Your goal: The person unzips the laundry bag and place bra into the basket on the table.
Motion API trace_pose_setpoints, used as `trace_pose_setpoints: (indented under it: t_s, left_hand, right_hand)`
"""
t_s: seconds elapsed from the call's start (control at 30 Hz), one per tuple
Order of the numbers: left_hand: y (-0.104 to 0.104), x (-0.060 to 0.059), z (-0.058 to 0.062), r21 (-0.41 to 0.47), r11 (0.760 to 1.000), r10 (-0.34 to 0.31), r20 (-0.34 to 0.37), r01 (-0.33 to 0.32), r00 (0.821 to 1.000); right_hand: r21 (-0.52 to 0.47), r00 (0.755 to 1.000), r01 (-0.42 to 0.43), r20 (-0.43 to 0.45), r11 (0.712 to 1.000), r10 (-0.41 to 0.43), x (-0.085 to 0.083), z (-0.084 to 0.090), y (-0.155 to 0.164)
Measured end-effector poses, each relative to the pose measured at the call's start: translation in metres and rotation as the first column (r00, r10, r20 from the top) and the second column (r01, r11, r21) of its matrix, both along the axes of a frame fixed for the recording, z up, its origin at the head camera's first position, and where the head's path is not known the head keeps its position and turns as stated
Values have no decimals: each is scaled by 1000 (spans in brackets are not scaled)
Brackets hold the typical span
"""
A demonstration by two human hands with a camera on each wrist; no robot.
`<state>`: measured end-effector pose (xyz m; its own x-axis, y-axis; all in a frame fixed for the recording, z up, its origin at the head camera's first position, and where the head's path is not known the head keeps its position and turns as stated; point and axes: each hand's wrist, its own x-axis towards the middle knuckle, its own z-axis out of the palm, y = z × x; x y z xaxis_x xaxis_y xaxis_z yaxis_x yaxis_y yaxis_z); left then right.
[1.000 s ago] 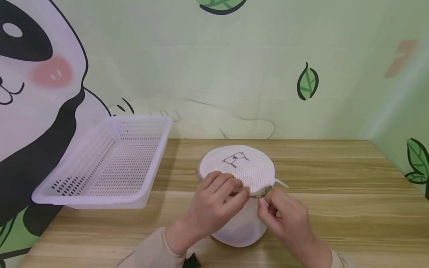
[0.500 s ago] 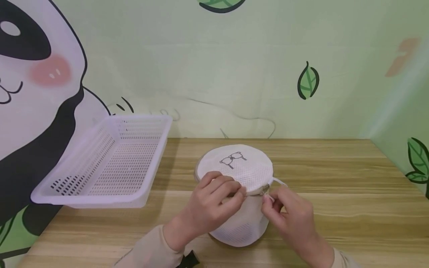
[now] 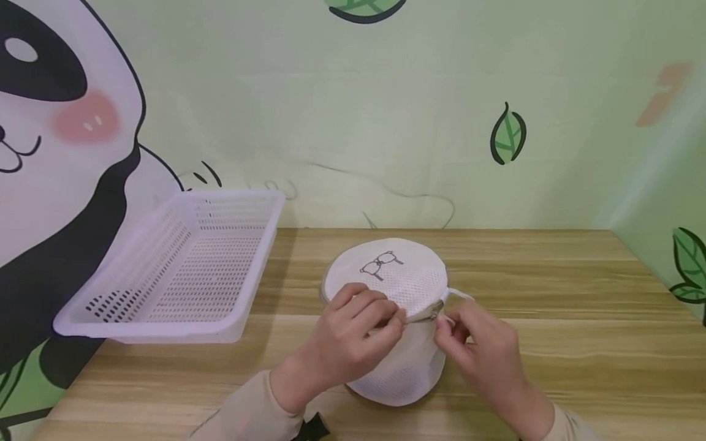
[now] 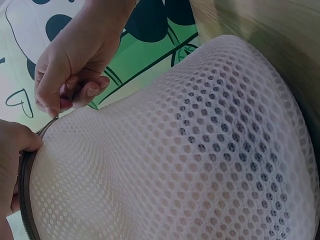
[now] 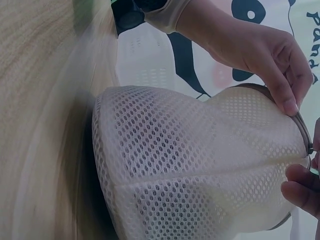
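Note:
A white mesh laundry bag [image 3: 397, 380] stands upright on the table, its round lid [image 3: 408, 282] printed with a pair of glasses. A grey-brown zipper [image 4: 25, 200] runs round the lid's edge. My left hand [image 3: 353, 343] pinches the front of that edge between thumb and fingers, as the right wrist view also shows with the left thumb [image 5: 289, 106] on the zipper band. Just to its right, my right hand [image 3: 488, 355] pinches the zipper's pull at the slider, its fingertips curled in. A white loop [image 3: 459, 294] sticks out behind the right fingers.
To the left stands a white perforated plastic basket [image 3: 220, 288]. The wooden table [image 3: 579, 343] meets a green wall [image 3: 386, 122] with a panda and leaf print. Close to my left sleeve lies something black [image 3: 313, 427] at the lower frame edge.
My right hand has moved slightly right and back along the lid's edge with the zipper pull. The lid has turned and shifted a little left. My left hand keeps its hold.

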<state>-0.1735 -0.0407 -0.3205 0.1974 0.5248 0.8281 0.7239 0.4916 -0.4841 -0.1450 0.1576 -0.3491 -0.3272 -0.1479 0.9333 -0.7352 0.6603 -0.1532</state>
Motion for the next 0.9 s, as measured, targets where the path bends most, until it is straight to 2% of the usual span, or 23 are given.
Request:
trace_pose_setpoints:
  t_s: [0.2, 0.43, 0.57, 0.8, 0.9]
  left_hand:
    - [0, 0, -2, 8, 1000, -8, 26, 8, 1000]
    - [-2, -1, -4, 4, 1000, -29, 141, 28, 990]
    - [-2, -1, -6, -7, 1000, -26, 180, 27, 983]
    - [-2, -1, -6, -18, 999, -28, 205, 32, 978]
    - [-2, -1, -6, -25, 999, -26, 207, 31, 978]
  right_hand:
    - [2, 999, -22, 24, 1000, 22, -2, -1, 1]
    - [-16, 998, -35, 46, 999, 36, -3, -2, 3]
    - [-15, 998, -32, 56, 999, 33, -2, 0, 4]
    - [8, 993, 1, 121, 1000, -2, -1, 1, 7]
    - [13, 995, 6, 102, 1000, -8, -3, -1, 9]
